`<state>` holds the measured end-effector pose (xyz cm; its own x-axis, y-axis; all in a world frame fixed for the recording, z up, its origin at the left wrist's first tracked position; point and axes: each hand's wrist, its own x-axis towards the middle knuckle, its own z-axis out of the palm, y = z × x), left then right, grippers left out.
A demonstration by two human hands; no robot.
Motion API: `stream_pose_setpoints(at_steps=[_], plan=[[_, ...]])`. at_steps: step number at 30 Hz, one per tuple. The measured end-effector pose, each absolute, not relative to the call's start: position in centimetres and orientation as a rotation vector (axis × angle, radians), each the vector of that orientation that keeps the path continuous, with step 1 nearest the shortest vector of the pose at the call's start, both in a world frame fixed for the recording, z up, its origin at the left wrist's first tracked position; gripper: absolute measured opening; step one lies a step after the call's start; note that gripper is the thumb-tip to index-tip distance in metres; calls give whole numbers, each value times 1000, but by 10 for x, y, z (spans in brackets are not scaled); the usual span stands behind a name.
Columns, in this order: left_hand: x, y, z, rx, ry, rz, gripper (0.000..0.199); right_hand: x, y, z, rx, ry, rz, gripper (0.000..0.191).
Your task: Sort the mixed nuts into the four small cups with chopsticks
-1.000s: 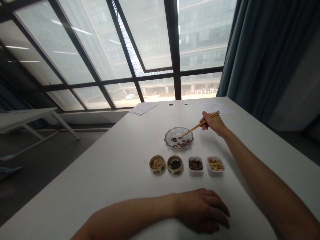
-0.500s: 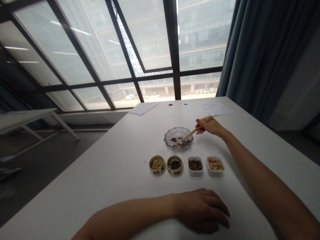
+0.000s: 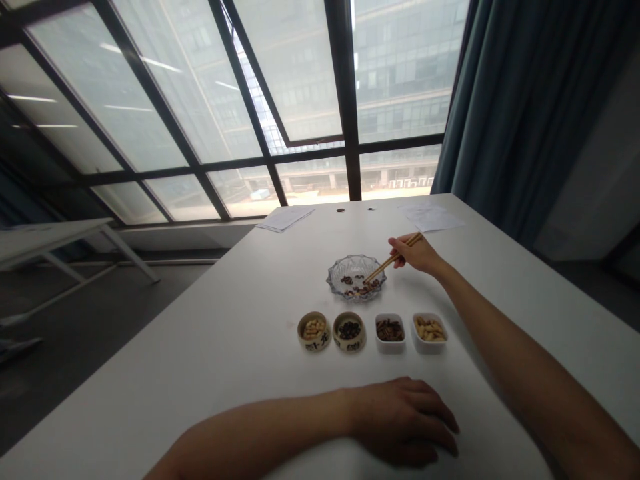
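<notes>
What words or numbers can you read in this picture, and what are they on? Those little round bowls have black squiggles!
Round cream ceramic bowl of pale nuts: dark brush-style characters, too small and blurred to read.
Round cream ceramic bowl of dark seeds: dark brush-style characters, also too blurred to read.
White paper sheet on the far left of the table: too small to tell.
White paper sheet on the far right: too small to tell.
Nothing here can be read clearly.

Wooden chopsticks (image 3: 381, 268) angle into a glass dish (image 3: 336, 280) of nuts (image 3: 357, 289).
</notes>
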<state>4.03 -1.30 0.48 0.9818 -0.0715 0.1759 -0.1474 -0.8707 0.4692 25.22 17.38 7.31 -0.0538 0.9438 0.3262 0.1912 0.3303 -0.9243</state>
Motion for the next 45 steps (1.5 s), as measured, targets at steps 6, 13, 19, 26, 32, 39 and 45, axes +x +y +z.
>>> stream_pose_setpoints(at_steps=[6,13,19,26,32,39,45], plan=[[40,-14,3,2635,-144,213,39,251,173,73,-1083,-1473,848,66],[41,-14,1,2633,-157,236,38,254,164,87,-1049,-1401,854,69],[40,-13,-1,2616,-137,219,36,254,149,107,-862,-1378,1061,67],[40,-12,1,2623,-146,206,37,239,132,114,-817,-1579,1332,67],[42,-13,3,2614,-157,217,35,239,132,110,-862,-1699,1369,68],[41,-13,1,2618,-168,249,36,245,142,107,-794,-1507,1218,68],[41,-13,2,2629,-186,277,39,244,156,96,-924,-1326,1045,58]])
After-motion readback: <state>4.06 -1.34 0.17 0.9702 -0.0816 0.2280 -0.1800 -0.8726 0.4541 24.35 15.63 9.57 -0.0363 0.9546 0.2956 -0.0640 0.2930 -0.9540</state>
